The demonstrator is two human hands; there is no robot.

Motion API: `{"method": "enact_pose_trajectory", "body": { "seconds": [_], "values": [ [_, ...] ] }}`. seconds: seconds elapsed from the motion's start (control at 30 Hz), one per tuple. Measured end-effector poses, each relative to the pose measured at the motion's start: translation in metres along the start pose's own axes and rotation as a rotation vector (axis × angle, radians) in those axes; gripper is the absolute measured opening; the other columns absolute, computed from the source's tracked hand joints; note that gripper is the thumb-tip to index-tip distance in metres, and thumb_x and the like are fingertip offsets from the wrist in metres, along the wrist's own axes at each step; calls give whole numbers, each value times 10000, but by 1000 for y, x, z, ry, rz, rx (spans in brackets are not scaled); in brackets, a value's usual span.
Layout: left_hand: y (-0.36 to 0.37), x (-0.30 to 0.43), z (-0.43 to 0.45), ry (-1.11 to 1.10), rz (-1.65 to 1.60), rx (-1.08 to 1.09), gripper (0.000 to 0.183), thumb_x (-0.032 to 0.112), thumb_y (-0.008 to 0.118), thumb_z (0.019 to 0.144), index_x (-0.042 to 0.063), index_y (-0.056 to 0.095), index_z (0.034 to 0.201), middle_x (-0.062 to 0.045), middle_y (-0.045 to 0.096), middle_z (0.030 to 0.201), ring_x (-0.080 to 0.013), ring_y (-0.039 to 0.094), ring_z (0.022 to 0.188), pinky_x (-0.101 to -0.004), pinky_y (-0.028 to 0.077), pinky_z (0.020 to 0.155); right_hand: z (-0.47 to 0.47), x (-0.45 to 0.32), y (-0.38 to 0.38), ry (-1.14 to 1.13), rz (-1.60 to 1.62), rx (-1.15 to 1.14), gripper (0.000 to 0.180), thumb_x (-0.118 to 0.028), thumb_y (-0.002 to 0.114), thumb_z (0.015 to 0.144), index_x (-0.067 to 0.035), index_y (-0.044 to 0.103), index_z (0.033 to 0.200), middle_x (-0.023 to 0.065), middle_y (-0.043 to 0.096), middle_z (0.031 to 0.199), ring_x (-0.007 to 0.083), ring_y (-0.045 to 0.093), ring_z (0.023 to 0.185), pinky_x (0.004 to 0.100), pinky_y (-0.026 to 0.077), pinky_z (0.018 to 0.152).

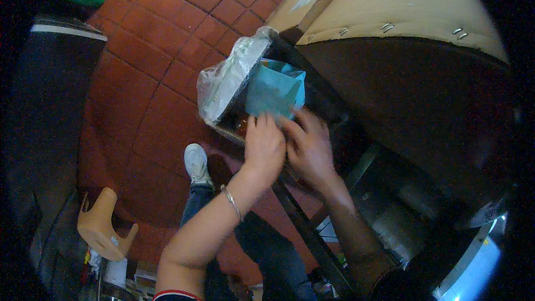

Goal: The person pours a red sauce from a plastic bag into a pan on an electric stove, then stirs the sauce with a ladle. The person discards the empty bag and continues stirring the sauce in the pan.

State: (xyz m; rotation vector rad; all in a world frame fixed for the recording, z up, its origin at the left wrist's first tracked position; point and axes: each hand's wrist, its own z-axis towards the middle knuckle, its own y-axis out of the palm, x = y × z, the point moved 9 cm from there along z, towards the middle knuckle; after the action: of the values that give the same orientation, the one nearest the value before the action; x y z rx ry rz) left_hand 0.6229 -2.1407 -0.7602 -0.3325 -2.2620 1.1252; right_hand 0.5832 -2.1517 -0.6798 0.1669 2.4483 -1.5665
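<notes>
My left hand (265,140), with a metal bangle at the wrist, has its fingers curled on the near edge of a blue packet (271,90), which looks like thin plastic or paper. My right hand (311,146) is close beside it, thumb and fingers at the packet's near right corner. Both hands are somewhat blurred, and the exact grip of the fingertips is hidden. The packet is above a dark-sided box or bin (230,131). Clear plastic film (234,77) covers or hangs over the container's left side.
Large cardboard boxes (376,8) with metal staples stand at the far right. A tan plastic stool (104,225) is on the red tiled floor (138,92) at lower left. A dark metal bar (305,225) runs below my hands. Dark cloth-like material (46,133) fills the left side.
</notes>
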Motion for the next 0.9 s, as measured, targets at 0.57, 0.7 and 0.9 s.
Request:
{"method": "enact_pose_trajectory", "body": {
  "seconds": [0.57, 0.7, 0.9],
  "values": [
    [95, -40, 111, -155, -140, -154, 498, 222, 368, 890, 216, 299, 1383, -78, 150, 1476, -316, 90, 1359, -612, 70, 1037, 13, 139, 117, 181, 130, 168, 695, -207, 632, 775, -111, 283, 1369, 208, 223, 1412, 374, 260, 1283, 443, 208, 1069],
    [97, -37, 103, -121, 114, -219, 535, 236, 370, 892, 271, 227, 1407, -76, 114, 1484, -336, 68, 1359, -628, 42, 1028, -37, 163, 104, 350, 11, 361, 725, -253, 664, 755, -81, 296, 1357, 213, 244, 1398, 365, 281, 1273, 423, 208, 1067],
    [111, -24, 116, -98, 174, -173, 567, 272, 387, 892, 272, 178, 1419, -59, 43, 1496, -342, 15, 1362, -618, 31, 1033, 17, 174, 264, 390, 615, -167, 718, -296, 654, 761, -10, 316, 1326, 201, 344, 1349, 323, 310, 1262, 405, 203, 1069]
  ]
}}
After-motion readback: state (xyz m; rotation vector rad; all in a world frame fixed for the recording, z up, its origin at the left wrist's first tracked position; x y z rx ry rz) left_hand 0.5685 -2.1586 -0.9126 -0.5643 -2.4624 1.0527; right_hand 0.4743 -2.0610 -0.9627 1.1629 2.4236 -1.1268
